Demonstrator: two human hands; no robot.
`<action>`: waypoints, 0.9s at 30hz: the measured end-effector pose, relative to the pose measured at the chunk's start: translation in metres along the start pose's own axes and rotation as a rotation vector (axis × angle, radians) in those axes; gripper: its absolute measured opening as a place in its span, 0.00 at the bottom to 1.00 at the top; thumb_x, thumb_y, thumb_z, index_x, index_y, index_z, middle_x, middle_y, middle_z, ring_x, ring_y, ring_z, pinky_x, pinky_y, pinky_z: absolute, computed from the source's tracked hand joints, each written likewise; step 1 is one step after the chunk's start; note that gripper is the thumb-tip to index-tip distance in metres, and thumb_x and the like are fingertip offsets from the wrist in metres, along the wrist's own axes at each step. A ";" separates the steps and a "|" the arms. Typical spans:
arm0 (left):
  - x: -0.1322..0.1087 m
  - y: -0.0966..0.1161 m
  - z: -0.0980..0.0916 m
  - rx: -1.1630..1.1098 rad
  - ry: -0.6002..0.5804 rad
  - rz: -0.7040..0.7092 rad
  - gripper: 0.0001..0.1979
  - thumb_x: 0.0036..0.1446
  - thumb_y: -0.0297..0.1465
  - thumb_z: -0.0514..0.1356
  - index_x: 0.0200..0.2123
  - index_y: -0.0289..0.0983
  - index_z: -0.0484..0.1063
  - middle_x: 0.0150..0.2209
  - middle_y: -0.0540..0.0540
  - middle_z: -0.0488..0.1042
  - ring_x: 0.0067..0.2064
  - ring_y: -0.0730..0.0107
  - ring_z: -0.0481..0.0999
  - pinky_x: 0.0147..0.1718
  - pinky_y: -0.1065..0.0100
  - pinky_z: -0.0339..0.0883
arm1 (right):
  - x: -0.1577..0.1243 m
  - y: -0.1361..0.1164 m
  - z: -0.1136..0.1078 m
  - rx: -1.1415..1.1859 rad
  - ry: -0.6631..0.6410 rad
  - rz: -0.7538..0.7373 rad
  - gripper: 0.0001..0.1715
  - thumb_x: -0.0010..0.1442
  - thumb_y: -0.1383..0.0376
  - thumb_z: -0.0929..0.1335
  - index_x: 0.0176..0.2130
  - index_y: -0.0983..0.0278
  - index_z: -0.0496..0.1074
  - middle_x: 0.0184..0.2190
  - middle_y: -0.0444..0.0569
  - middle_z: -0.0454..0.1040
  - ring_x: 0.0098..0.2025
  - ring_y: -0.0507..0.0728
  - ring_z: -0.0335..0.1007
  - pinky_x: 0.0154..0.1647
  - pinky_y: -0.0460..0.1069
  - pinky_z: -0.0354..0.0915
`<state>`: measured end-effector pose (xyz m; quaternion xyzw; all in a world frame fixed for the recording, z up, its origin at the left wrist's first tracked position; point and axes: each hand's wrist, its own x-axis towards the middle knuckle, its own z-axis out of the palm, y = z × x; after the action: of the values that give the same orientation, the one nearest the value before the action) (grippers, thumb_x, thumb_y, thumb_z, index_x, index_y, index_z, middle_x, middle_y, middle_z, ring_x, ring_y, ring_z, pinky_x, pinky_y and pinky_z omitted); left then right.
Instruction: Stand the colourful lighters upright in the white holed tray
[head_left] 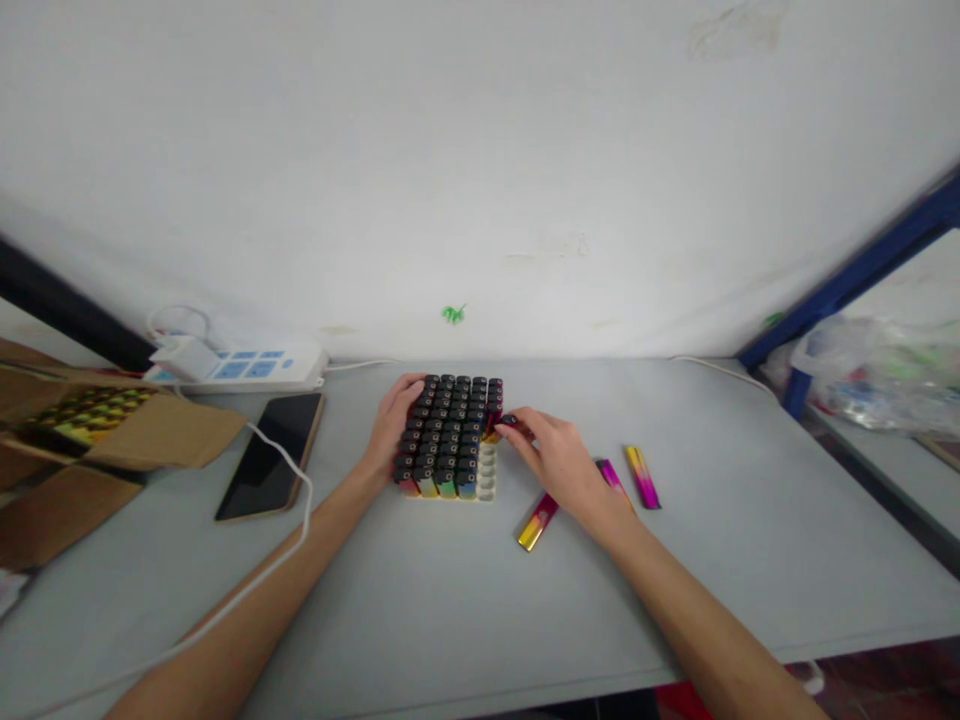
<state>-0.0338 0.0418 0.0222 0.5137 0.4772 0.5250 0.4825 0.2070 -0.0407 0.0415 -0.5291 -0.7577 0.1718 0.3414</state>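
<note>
A pale tray [487, 478] stands in front of me, packed with rows of upright black-topped lighters [444, 430] in several body colours. Empty pockets show along the near part of its right column. My left hand [388, 425] is wrapped around the left side of the block, its fingertips at the far left corner. Between the thumb and fingers of my right hand [555, 450] is a tilted lighter [491, 431], its yellow-and-red body at the right column. Loose on the table, close to my right hand, lie purple-and-yellow lighters [643, 478], one partly under my wrist.
On the left are a phone [271, 455], a white power strip [262, 368] and an open cardboard box [176, 425] holding yellow-and-black items. A white cable [307, 500] crosses over my left forearm. Clear plastic bags [877, 370] sit at the far right, beyond a blue post [855, 265].
</note>
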 end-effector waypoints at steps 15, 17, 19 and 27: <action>-0.005 0.013 0.011 -0.165 0.050 -0.037 0.17 0.53 0.44 0.65 0.41 0.41 0.77 0.45 0.44 0.83 0.53 0.51 0.78 0.57 0.57 0.71 | -0.010 -0.007 0.015 0.225 -0.049 0.204 0.16 0.70 0.69 0.68 0.51 0.61 0.83 0.41 0.50 0.87 0.40 0.61 0.83 0.47 0.53 0.72; -0.007 0.014 0.013 -0.186 0.073 -0.074 0.16 0.53 0.44 0.65 0.41 0.42 0.77 0.45 0.45 0.83 0.53 0.52 0.80 0.56 0.56 0.73 | -0.012 -0.010 0.015 0.278 -0.046 0.238 0.18 0.69 0.68 0.67 0.52 0.60 0.84 0.41 0.49 0.87 0.40 0.62 0.83 0.46 0.53 0.73; -0.008 0.015 0.014 -0.201 0.093 -0.113 0.15 0.53 0.44 0.65 0.40 0.42 0.78 0.44 0.45 0.84 0.52 0.52 0.81 0.55 0.56 0.75 | -0.012 -0.012 0.015 0.289 -0.037 0.247 0.19 0.70 0.68 0.65 0.51 0.61 0.84 0.40 0.49 0.87 0.40 0.62 0.83 0.45 0.53 0.72; -0.003 0.012 0.012 -0.235 0.092 -0.163 0.12 0.54 0.41 0.64 0.38 0.42 0.76 0.42 0.47 0.83 0.53 0.54 0.81 0.55 0.57 0.75 | -0.013 -0.018 0.014 0.278 -0.037 0.233 0.21 0.72 0.67 0.61 0.52 0.61 0.82 0.39 0.49 0.86 0.38 0.60 0.80 0.42 0.52 0.69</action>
<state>-0.0218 0.0377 0.0339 0.3887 0.4744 0.5593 0.5577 0.1878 -0.0585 0.0383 -0.5579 -0.6663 0.3231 0.3748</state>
